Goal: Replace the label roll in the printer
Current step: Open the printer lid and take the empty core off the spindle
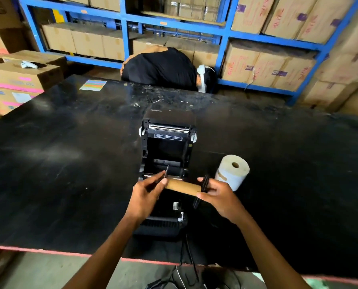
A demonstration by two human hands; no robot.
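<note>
Both hands are on the spent spool, held just above the open printer [167,151]: left hand [148,193] closed on the near-left black end guide [166,174], thumb lying along the bare cardboard core [182,186]; right hand [217,193] pinched shut around the right end guide [204,183]. Core is empty, no labels left on it, so the step in hand looks like stripping it off the spindle. Printer lid is hinged back away from the person, roll bay exposed and empty as far as I can see — the interior is dark. New label roll [232,171] stands on end on the black table [69,163], just right of the printer and close behind the right hand, free end taped down. To do this well: hold one guide still, pull the other straight off along the axis — no twisting, the flanges look thin. Slide the core off and set it well clear so it doesn't get mixed back in. Before threading the new roll, peel the tape and check the unwind direction against the feed path; which face carries the labels I can't tell from here. Watch the elbow near the upright roll, it would tip easily.
</note>
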